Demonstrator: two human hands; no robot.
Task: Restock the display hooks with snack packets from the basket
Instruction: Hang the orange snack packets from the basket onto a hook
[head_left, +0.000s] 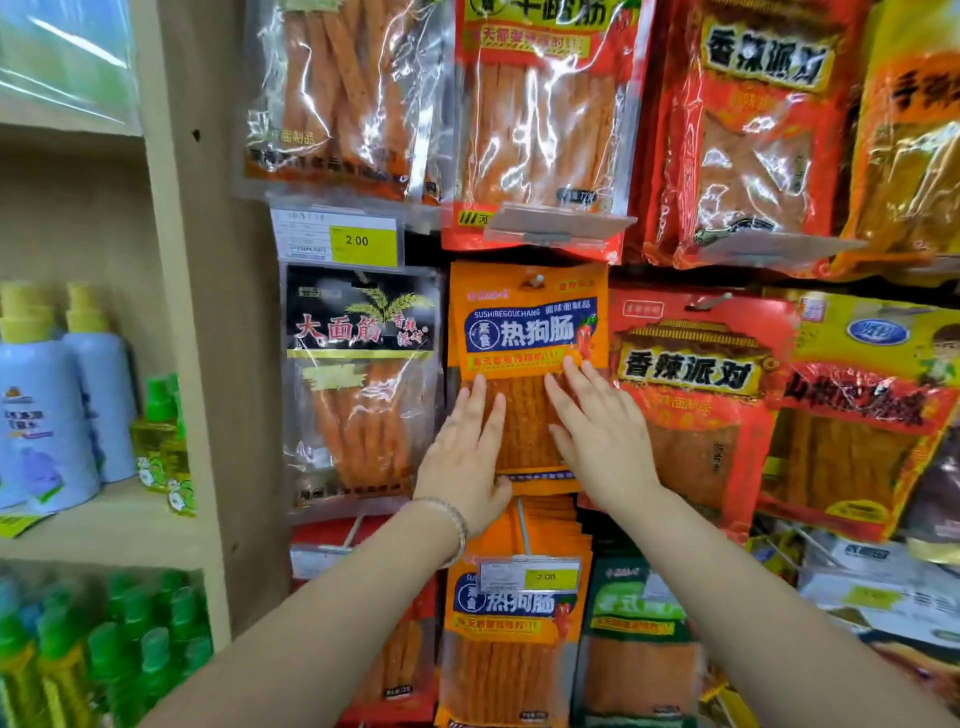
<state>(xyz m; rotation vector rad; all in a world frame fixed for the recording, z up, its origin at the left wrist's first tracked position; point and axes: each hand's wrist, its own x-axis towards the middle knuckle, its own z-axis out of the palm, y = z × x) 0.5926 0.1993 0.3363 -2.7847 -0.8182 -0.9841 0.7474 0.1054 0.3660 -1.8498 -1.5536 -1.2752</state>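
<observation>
Your left forearm (311, 623) and right forearm (753, 597) reach up from the bottom edge, a beaded bracelet (457, 525) on the left wrist. Both hands lie flat on the orange packet (527, 332). The left hand (465, 447) has its fingers straight on the lower left of the clear window, its thumb at the bottom edge. The right hand (597, 436) is spread on the lower right. Neither grips anything.

That packet hangs on its hook (537, 280), with more of the same just behind it. You look to be at the end of a hanging step, smoothing the stack flat. The next move calls for you to lift both hands away without dragging the front packet off, then turn to the basket, which is out of view.

A second stack of orange packets (514, 613) hangs on the peg below, behind a yellow price tag (550, 577). A black packet (358, 374) hangs just left and a red packet (696, 395) just right, their edges crowding yours. Further left, a pale wooden shelf unit (208, 312) holds blue bottles (47, 405) and green-capped bottles (104, 649).
</observation>
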